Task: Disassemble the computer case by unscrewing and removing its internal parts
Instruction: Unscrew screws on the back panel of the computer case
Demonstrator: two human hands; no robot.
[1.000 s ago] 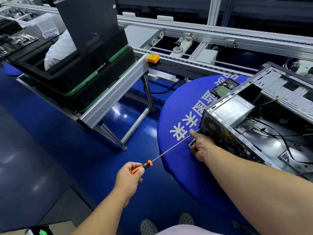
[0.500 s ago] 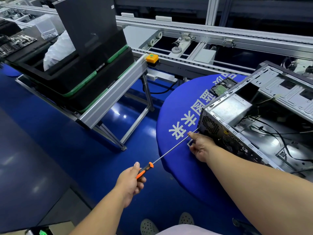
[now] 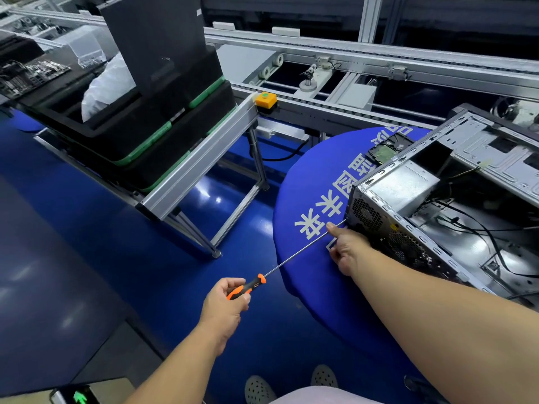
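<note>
Computer case (image 3: 455, 205), open, on blue tabletop (image 3: 309, 182). Left hand (image 3: 226, 309) grips screwdriver (image 3: 280, 268) handle; right hand (image 3: 345, 249) pinches shaft near case's rear corner.

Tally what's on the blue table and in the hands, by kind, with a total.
Computer case: 1
Hard drive: 1
Screwdriver: 1, handle gripped by the left hand, shaft steadied by the right hand
Total: 3

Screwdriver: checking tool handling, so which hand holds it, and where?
The left hand grips the screwdriver by its orange-black handle; the right hand steadies the shaft near the computer case.
</note>
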